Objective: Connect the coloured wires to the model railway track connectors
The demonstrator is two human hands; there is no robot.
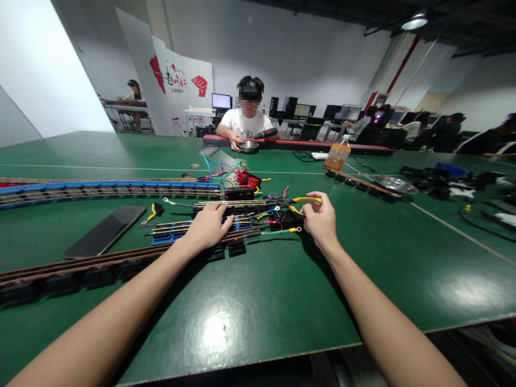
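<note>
My right hand [322, 220] is closed around the yellow handles of a pair of pliers [297, 200]. The dark jaws point left, at the wire ends of a rail assembly. My left hand [209, 223] grips that rail assembly [242, 204], thumb and fingers on its thin brass-coloured bars. Short wires with ring terminals stick out of the assembly, among them a green wire [280, 232] with a yellow sleeve. Blue holders [165, 232] lie under the bars left of my left hand. What the jaws touch is too small to tell.
A smartphone [105, 231] lies left, with long rails on black supports [97, 271] before it and a blue rail track [100, 191] behind. A bottle [337, 155] and a metal dish [393, 184] stand right. Across the green table [282, 306] a co-worker [245, 118] holds a metal bowl.
</note>
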